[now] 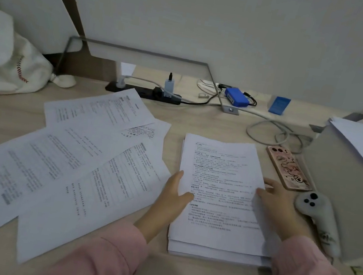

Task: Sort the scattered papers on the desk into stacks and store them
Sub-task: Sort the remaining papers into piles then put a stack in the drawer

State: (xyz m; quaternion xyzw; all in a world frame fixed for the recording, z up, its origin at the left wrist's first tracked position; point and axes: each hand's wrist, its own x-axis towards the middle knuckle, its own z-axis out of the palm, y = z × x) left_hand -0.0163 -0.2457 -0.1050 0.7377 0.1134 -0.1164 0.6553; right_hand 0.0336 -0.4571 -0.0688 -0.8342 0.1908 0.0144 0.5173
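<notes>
A stack of printed papers (220,166) lies on the desk in front of me, its sheets slightly offset. My left hand (173,194) rests on the stack's left edge with the thumb on top. At the right edge my right hand (278,202) presses fingers flat on the top sheet. Several loose printed sheets (74,164) lie fanned and overlapping to the left, the farthest one (100,109) angled toward the back. Both sleeves are pink.
A phone in a pink case (288,168) and a white controller (318,217) lie right of the stack, beside a grey box (341,201) with a white sheet on top. A power strip (145,91), cables (274,134), blue items and a white bag (7,61) line the back.
</notes>
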